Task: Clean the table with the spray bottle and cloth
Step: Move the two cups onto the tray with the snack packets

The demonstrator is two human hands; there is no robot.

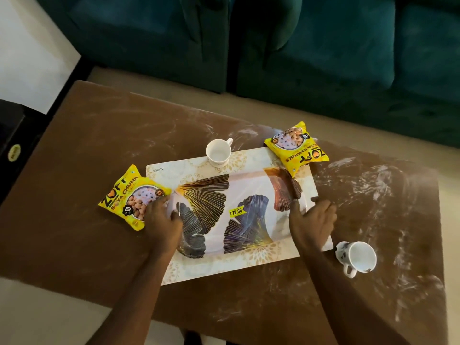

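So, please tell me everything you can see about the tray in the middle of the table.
The tray is rectangular with rounded corners, glossy, seemingly plastic, white with fan-shaped leaves in gold, dark blue and brown, and a yellow price sticker. It lies flat on a pale placemat on the brown table. The left hand rests on its left end, the right hand on its right end. Nothing lies in it.

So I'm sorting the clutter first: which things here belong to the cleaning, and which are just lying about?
Job: smeared table; left hand and right hand on the tray. No spray bottle or cloth visible.
Lying about: two yellow packets, two cups, placemat.
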